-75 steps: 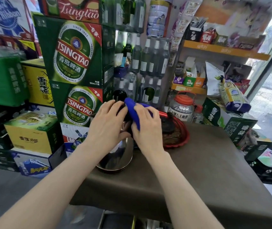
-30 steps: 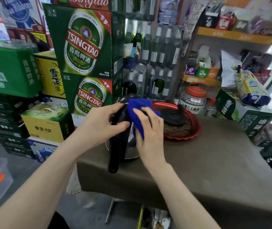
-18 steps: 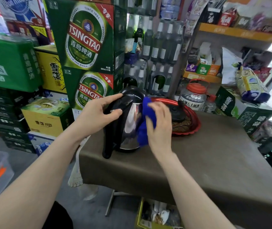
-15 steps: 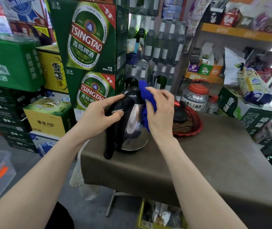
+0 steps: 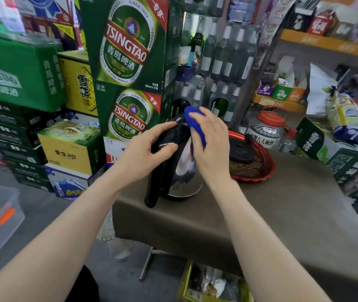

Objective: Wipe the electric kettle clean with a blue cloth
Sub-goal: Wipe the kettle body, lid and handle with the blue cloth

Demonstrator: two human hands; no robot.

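Your kettle [image 5: 182,177] sits on the table [image 5: 282,214] in the middle of the frame. Your left grip [image 5: 145,153] is curled round its black handle. Your right grip [image 5: 210,144] holds the cloth [image 5: 192,120] pressed against the kettle's top.
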